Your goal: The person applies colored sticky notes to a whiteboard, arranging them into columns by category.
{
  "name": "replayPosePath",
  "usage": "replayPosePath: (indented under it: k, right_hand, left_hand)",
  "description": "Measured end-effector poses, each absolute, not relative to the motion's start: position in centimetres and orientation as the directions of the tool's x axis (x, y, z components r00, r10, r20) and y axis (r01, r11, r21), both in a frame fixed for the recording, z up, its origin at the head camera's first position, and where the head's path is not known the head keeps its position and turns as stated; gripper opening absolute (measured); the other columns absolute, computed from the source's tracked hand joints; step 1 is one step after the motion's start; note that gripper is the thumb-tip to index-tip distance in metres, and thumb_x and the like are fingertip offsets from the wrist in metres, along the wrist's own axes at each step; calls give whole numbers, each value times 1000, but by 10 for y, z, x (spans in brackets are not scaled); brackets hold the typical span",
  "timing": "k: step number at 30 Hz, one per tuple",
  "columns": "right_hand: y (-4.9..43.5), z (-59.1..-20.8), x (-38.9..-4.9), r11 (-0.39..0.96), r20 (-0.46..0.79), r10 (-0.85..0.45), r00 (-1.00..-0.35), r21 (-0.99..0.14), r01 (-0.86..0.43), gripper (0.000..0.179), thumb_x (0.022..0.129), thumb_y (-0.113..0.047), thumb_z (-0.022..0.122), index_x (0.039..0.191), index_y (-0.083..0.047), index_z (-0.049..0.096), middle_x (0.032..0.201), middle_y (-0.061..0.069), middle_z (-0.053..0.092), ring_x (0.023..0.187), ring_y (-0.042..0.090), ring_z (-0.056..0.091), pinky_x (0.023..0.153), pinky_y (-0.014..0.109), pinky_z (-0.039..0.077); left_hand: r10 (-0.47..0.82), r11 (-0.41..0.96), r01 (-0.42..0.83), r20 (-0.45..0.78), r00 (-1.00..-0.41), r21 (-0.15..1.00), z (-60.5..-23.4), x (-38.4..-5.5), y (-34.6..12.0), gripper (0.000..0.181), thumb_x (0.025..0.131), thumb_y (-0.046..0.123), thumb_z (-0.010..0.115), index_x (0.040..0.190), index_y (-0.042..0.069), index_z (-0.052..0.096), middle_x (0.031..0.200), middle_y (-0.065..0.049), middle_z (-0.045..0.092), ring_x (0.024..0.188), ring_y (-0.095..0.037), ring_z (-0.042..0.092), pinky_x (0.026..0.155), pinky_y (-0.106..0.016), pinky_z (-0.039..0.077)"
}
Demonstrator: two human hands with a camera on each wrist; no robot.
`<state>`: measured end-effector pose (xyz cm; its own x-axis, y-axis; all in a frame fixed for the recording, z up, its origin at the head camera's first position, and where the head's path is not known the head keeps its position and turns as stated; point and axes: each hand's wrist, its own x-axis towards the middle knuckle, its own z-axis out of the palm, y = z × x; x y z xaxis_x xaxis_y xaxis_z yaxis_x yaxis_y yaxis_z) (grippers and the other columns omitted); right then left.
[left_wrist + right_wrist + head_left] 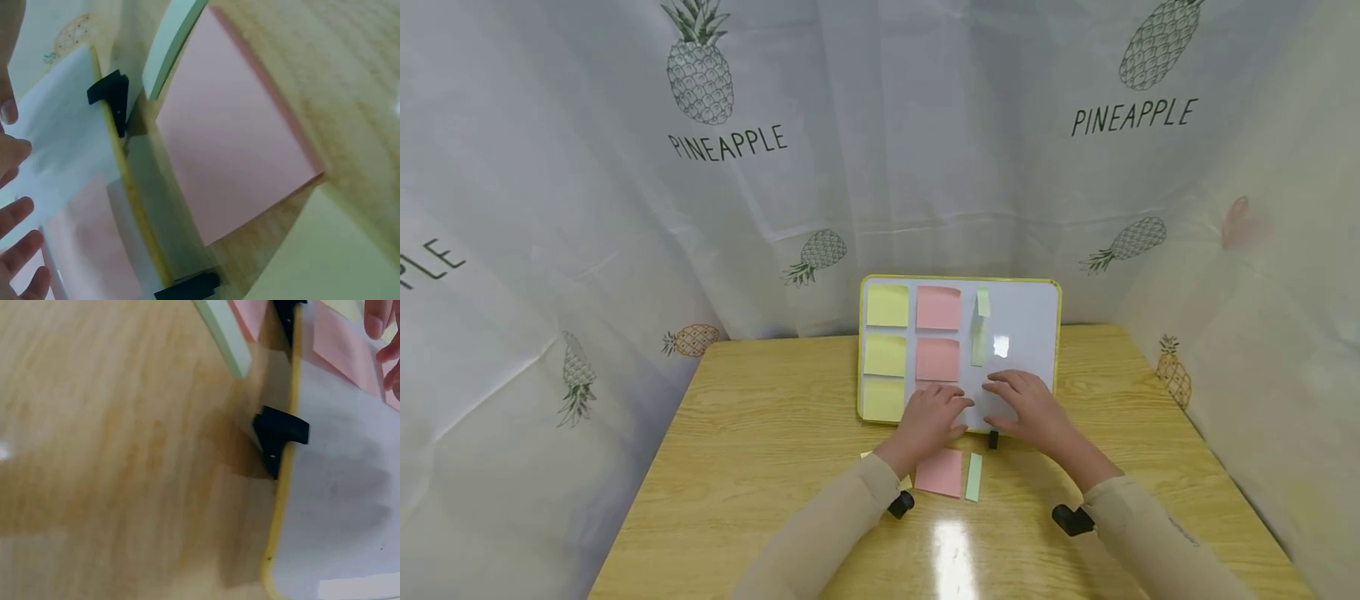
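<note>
A whiteboard [1018,308] with a yellow frame stands tilted back on black feet. Three yellow sticky notes [884,356] run down its left side. Beside them is a column of pink sticky notes [937,360], the lowest partly hidden by my left hand [928,418]. Narrow green strips [978,343] hang right of the pink ones, the upper one curling outward. My left hand is at the board's lower middle, fingers spread and loosely bent. Facing it, my right hand [1028,408] hovers at the lower right, fingers loosely bent. Nothing shows between the fingers of either hand.
A pink sticky-note pad [938,473] and a narrow green pad [973,477] lie on the wooden table [760,467] before the board. A yellow pad [337,250] lies beside them, mostly behind my left forearm. Behind hangs a pineapple-print curtain [917,167].
</note>
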<state>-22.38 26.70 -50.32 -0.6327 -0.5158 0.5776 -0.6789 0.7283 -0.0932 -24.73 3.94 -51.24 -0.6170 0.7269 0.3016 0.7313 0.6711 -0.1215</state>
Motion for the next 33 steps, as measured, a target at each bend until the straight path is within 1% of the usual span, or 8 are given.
replayPosePath:
  k: [1,6,13,17,19,23,29,33]
  right_hand:
    - [267,-506,-221,732,575,-513,-638,-95,-675,55,69,-25,87,116,-5,66,118,14,60,108,35,54,93,54,41]
    - [261,-521,-206,727,563,-501,-657,-138,-673,55,65,-25,90,111,-6,67,113,12,61,103,33,55,91,52,41]
    - [250,-539,-185,719,558,-481,-676,-190,-669,49,59,-26,93,99,-6,72,100,7,62,93,27,56,85,49,43]
    - [246,-550,-176,720,552,-469,-690,-214,-661,47,57,-28,94,92,-7,71,96,4,61,89,24,55,82,47,44]
    - [245,-555,-174,719,541,-467,-699,-228,-656,47,56,-30,94,90,-9,70,95,2,60,88,21,54,81,44,43]
    - [244,-566,-171,721,512,-466,-722,-253,-645,47,56,-38,93,88,-13,70,95,-3,58,89,17,53,82,41,42]
    - [242,-577,-167,732,456,-471,-756,-277,-623,49,59,-48,90,91,-16,69,99,-5,59,94,18,53,86,43,42]
    - [241,-580,-164,735,420,-474,-774,-295,-610,50,62,-51,87,94,-16,69,100,-5,59,98,20,52,87,45,41]
  left_hand:
    - [727,671,734,297,-620,-110,-514,-244,39,37,91,44,67,125,29,64,126,8,59,113,-15,55,88,-34,48]
    - [731,670,737,247,-636,-87,-523,-233,35,31,92,42,65,121,31,66,119,9,62,105,-13,58,82,-32,48]
    - [753,653,753,186,-631,-83,-536,-222,34,36,90,48,65,121,27,66,110,9,61,94,-10,57,71,-25,46]
    - [754,649,760,148,-639,-23,-541,-215,35,37,89,46,69,119,26,65,106,9,60,89,-9,58,69,-23,47]
    - [750,654,757,129,-649,6,-543,-212,35,38,87,47,70,119,27,64,107,9,60,91,-8,58,71,-23,48]
    - [741,662,747,100,-664,53,-550,-207,33,41,85,48,72,117,25,63,109,9,60,96,-9,59,76,-23,50]
    - [731,664,732,73,-678,153,-557,-201,28,44,81,45,78,115,21,63,106,8,60,98,-10,59,80,-25,49]
    - [716,674,706,44,-697,216,-560,-198,25,46,81,44,78,116,21,61,108,8,60,102,-12,57,81,-27,49]
